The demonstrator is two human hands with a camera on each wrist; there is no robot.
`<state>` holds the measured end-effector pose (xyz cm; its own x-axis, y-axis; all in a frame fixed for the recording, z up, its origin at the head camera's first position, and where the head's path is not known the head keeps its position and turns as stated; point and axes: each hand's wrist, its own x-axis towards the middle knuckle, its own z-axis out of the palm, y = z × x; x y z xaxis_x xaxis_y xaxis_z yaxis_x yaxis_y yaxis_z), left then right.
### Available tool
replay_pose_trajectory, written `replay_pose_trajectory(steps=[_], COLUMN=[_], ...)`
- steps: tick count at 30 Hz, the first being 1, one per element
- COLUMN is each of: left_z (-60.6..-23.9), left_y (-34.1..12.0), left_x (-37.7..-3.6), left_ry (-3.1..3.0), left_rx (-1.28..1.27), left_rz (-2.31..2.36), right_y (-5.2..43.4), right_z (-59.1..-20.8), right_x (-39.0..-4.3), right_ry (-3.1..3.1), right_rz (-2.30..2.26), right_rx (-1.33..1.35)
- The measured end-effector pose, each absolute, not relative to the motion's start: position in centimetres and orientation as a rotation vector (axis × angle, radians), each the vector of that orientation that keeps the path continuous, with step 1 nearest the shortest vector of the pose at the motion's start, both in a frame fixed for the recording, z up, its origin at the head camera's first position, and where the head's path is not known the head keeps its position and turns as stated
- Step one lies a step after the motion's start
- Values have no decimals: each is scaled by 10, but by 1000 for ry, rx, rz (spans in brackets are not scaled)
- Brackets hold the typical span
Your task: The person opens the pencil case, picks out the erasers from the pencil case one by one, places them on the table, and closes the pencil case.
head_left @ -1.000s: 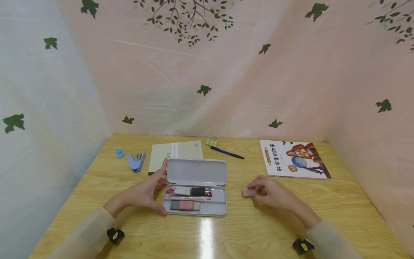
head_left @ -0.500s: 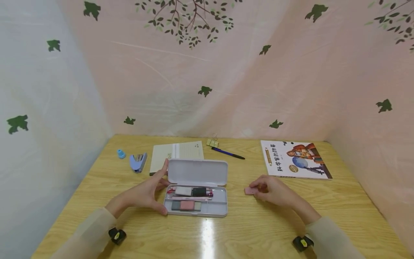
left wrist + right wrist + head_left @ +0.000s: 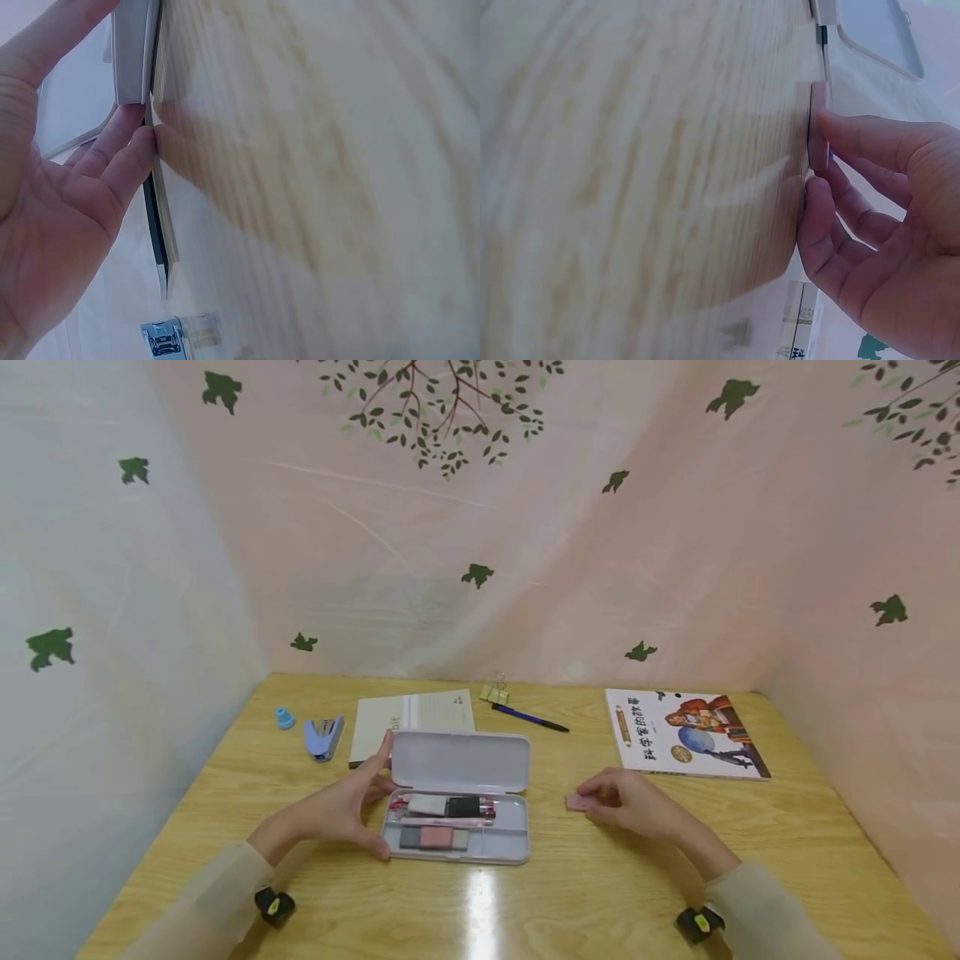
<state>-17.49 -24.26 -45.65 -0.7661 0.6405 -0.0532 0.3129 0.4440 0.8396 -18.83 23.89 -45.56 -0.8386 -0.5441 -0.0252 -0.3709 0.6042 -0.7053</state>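
Observation:
An open pencil case point(image 3: 495, 846) lies on the table in front of me, its pale lid point(image 3: 461, 762) tipped back. My left hand point(image 3: 333, 810) grips its left end, thumb at the front corner and fingers by the hinge side; the left wrist view shows fingers against the case's edge. Inside are a pen pouch or wrapped pens with a white and a black part point(image 3: 442, 806), a pink pen point(image 3: 442, 821), and grey and pink eraser blocks point(image 3: 436, 837). To the right of the case, my right hand point(image 3: 637, 803) pinches a pink eraser point(image 3: 819, 124), which lies flat against the tabletop.
Behind the case lie a notebook point(image 3: 375, 718), a binder clip point(image 3: 495, 694) and a blue pen point(image 3: 528, 717). A blue stapler point(image 3: 323, 739) and a small blue cone-shaped piece point(image 3: 284, 718) are at the left. A picture book point(image 3: 686, 732) is at the back right.
The pink eraser has gone from slightly tilted to flat on the table under my right hand. My left hand stays on the pencil case; the head view shifts slightly.

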Motion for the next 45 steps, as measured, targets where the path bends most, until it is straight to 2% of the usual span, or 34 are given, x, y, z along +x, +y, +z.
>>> replay_pose_trajectory(steps=[17,30,39,45], left_z=[-456,-453,-451,-453], left_y=[-239,-239,-239,-239], left_x=[-175,-175,-175,-176], left_ry=[2346,2337,2330,2326], left_rx=[788,779,776,785], left_rz=[1233,1234,1243,1247], right_y=[225,180,129,104], right_z=[-447,-434,-430,-432], right_x=[-179,-175,-180,-182], right_ry=[2732,2543,2540,2585], right_rz=[-1054,-1451,-1209,-1042], right_rx=[-747,-905,-1021,-994])
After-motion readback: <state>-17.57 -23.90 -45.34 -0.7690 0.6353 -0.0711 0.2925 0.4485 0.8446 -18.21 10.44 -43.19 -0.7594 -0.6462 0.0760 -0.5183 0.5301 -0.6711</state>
